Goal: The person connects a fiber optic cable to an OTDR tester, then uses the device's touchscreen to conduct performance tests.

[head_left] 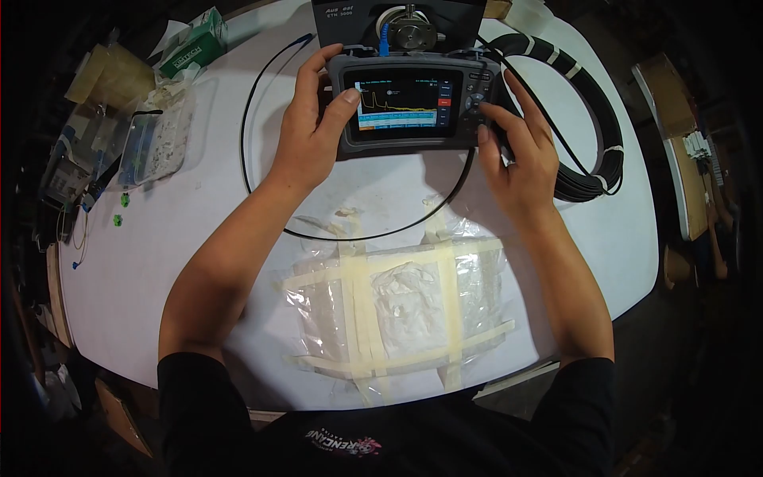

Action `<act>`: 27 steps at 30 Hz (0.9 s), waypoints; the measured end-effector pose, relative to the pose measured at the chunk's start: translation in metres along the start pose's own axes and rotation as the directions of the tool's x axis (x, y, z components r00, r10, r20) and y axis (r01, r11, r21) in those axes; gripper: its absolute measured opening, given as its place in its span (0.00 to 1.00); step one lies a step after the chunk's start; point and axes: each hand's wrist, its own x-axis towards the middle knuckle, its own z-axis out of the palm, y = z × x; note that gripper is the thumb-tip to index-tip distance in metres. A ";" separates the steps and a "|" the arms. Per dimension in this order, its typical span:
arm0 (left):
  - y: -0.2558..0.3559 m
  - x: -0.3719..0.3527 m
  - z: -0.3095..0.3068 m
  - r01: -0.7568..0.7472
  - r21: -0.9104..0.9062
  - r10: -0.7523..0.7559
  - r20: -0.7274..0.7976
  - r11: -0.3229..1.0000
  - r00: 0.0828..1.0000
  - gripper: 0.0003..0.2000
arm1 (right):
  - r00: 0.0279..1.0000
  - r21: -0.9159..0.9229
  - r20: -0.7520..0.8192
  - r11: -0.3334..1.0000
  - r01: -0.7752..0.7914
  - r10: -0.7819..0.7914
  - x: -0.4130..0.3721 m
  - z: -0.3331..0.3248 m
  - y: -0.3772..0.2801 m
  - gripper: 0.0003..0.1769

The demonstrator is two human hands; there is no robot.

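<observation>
The meter (409,103) hides some finger ends of the left hand (318,119), which curl behind it. The print on its screen (401,109) is too small to read. The thin black cable (381,238) passes out of sight at the meter's lower edge. Right of the meter, the right hand (520,151) and the meter cover part of the black coil (610,119). Above the meter, the dark case (340,30) is cut off by the top edge. Left of the meter, the contents of the plastic tub (185,131) are too small to tell.
</observation>
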 end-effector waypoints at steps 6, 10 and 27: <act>0.001 0.001 0.001 0.028 -0.004 -0.028 -0.001 1.000 1.000 0.28 | 0.937 0.360 0.020 0.872 -0.332 0.348 -0.001 0.014 0.012 0.23; -0.001 0.002 0.001 0.020 -0.026 -0.020 -0.004 0.999 1.000 0.28 | 0.892 0.557 0.158 0.708 -0.434 0.423 0.008 0.011 0.011 0.28; -0.002 0.002 0.002 -0.002 0.000 0.002 -0.018 1.000 1.000 0.27 | 0.903 0.470 0.151 0.774 -0.424 0.403 0.016 0.008 0.010 0.27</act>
